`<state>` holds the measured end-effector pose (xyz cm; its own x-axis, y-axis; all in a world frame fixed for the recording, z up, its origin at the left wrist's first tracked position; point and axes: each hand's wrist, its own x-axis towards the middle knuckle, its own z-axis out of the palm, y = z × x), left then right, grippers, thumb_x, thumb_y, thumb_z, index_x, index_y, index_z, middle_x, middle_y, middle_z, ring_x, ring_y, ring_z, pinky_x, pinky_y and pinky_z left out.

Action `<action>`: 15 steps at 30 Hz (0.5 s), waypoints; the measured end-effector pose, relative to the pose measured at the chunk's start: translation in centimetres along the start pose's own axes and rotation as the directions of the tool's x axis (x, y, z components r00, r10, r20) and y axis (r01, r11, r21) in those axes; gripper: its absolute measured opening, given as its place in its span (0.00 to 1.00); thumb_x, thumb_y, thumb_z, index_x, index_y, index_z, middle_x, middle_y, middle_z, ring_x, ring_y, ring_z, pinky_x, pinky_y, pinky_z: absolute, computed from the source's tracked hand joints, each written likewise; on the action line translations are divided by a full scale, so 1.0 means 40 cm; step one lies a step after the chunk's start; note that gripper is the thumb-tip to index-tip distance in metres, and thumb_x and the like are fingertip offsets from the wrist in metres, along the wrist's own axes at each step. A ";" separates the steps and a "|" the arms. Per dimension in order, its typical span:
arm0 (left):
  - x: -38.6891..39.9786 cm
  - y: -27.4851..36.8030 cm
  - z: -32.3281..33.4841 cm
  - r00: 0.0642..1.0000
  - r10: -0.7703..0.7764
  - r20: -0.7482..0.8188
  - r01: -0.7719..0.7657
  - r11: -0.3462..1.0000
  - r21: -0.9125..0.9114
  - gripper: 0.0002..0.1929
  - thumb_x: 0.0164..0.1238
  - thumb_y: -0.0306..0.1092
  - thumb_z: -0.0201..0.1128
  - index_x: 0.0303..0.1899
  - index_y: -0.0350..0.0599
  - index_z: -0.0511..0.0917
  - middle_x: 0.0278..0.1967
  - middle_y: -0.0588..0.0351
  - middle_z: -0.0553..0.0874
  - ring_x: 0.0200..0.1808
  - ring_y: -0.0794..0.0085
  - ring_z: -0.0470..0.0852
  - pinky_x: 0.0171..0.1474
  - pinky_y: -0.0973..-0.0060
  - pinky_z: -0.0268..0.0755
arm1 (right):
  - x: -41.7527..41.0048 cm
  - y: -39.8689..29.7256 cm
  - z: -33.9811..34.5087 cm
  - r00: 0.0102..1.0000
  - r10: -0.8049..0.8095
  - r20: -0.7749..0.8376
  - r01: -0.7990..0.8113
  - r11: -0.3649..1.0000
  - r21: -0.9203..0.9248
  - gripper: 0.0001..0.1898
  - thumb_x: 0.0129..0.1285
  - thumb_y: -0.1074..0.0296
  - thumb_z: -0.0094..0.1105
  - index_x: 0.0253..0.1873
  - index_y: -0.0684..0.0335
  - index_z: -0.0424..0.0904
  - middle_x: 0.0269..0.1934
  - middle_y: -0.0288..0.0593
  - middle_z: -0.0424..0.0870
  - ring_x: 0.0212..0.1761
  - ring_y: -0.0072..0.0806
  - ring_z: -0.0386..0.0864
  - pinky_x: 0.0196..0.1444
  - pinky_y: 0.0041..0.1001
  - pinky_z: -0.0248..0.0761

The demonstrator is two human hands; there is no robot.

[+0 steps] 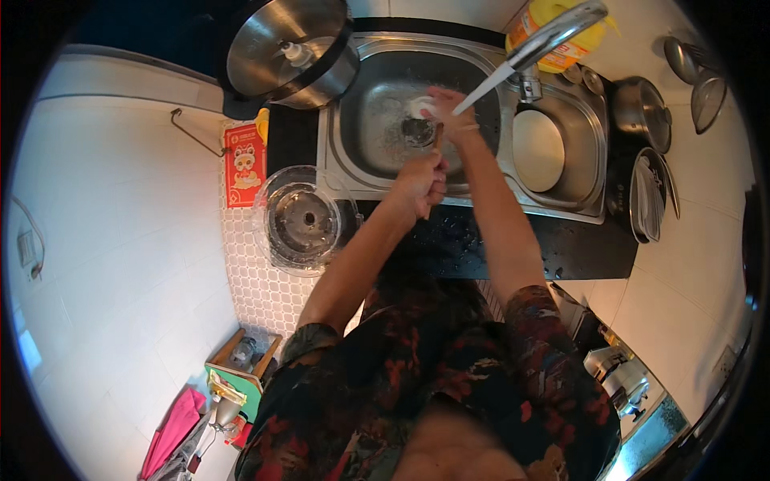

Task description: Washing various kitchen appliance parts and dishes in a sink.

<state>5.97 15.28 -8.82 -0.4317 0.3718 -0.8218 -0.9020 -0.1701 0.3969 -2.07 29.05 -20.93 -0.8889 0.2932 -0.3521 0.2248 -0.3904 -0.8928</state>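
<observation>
Over the large steel sink basin (376,138), my left hand (423,180) is closed around a brown stick-like handle (438,139). My right hand (452,114) is at the handle's far end, under a stream of water from the chrome faucet (556,36). A small whitish thing (423,108) shows at its fingers; whether they grip it or the handle's end is unclear. Beneath the hands lies the dark drain strainer (417,131). A large steel pot (328,90) with a white fitting inside rests at the basin's upper left.
A clear plastic lid or bowl (264,240) is left of the sink, by a red printed packet (243,186). The smaller basin holds a round pale dish (538,150). A lidded pot (640,114), a black container of plates (622,192) and a yellow jug (577,45) stand around it.
</observation>
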 end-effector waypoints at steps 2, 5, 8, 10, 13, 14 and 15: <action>-0.012 -0.012 -0.028 0.977 -0.097 0.189 0.110 0.992 -0.061 0.14 0.72 0.45 0.49 0.31 0.47 0.69 0.16 0.69 0.60 0.13 0.85 0.53 0.13 0.84 0.42 | 0.022 -0.014 -0.004 0.998 0.024 -0.050 -0.027 0.998 -0.060 0.13 0.68 0.69 0.50 0.50 0.72 0.75 0.42 0.48 0.78 0.39 0.33 0.79 0.37 0.30 0.82; -0.047 -0.024 -0.050 0.974 -0.052 0.220 0.054 0.999 0.000 0.14 0.72 0.46 0.47 0.33 0.47 0.70 0.16 0.69 0.61 0.13 0.85 0.54 0.14 0.84 0.44 | 0.021 -0.062 -0.045 0.982 0.102 -0.159 -0.122 0.985 -0.119 0.14 0.69 0.68 0.47 0.51 0.72 0.74 0.44 0.50 0.77 0.44 0.34 0.78 0.43 0.32 0.81; -0.029 0.002 -0.057 0.995 0.041 0.088 -0.043 0.999 0.029 0.15 0.73 0.46 0.45 0.34 0.46 0.71 0.17 0.69 0.63 0.13 0.85 0.55 0.14 0.83 0.45 | -0.016 -0.094 -0.034 0.981 0.128 -0.146 -0.129 0.992 -0.002 0.14 0.70 0.68 0.46 0.51 0.71 0.74 0.45 0.48 0.77 0.45 0.32 0.77 0.44 0.31 0.79; 0.011 0.028 -0.063 0.995 0.089 0.035 -0.090 0.995 0.046 0.15 0.72 0.46 0.45 0.34 0.46 0.71 0.17 0.69 0.63 0.13 0.85 0.55 0.13 0.83 0.45 | -0.076 -0.112 0.008 0.992 0.092 -0.083 -0.083 0.991 0.102 0.13 0.69 0.68 0.46 0.52 0.70 0.75 0.45 0.46 0.78 0.45 0.31 0.76 0.43 0.29 0.78; 0.052 0.041 -0.068 0.989 0.146 -0.020 -0.144 0.986 0.079 0.15 0.71 0.45 0.46 0.33 0.46 0.72 0.17 0.68 0.64 0.13 0.85 0.56 0.13 0.83 0.45 | -0.188 -0.104 0.079 0.998 0.030 0.062 -0.030 1.000 -0.001 0.14 0.64 0.75 0.47 0.52 0.68 0.77 0.37 0.42 0.80 0.35 0.27 0.77 0.34 0.22 0.72; 0.058 0.043 -0.068 0.988 0.155 -0.010 -0.153 0.983 0.098 0.14 0.71 0.45 0.47 0.32 0.46 0.72 0.17 0.68 0.64 0.13 0.85 0.57 0.14 0.83 0.46 | -0.215 -0.094 0.093 0.987 0.098 0.127 -0.088 0.993 -0.084 0.14 0.64 0.75 0.48 0.53 0.66 0.77 0.37 0.41 0.80 0.35 0.26 0.77 0.35 0.21 0.71; 0.072 0.026 -0.060 0.987 0.160 -0.011 -0.158 0.983 0.097 0.14 0.71 0.45 0.47 0.32 0.46 0.72 0.17 0.68 0.64 0.13 0.85 0.57 0.14 0.83 0.46 | -0.227 -0.088 0.096 0.969 0.169 0.179 -0.138 0.976 -0.171 0.14 0.63 0.75 0.49 0.53 0.65 0.77 0.36 0.39 0.80 0.35 0.26 0.76 0.36 0.21 0.69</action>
<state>3.76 13.98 -11.74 -0.5703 0.3302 -0.7521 -0.8173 -0.1370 0.5596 3.70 24.42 -13.51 -0.8950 0.0620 -0.4416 0.4105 -0.2723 -0.8702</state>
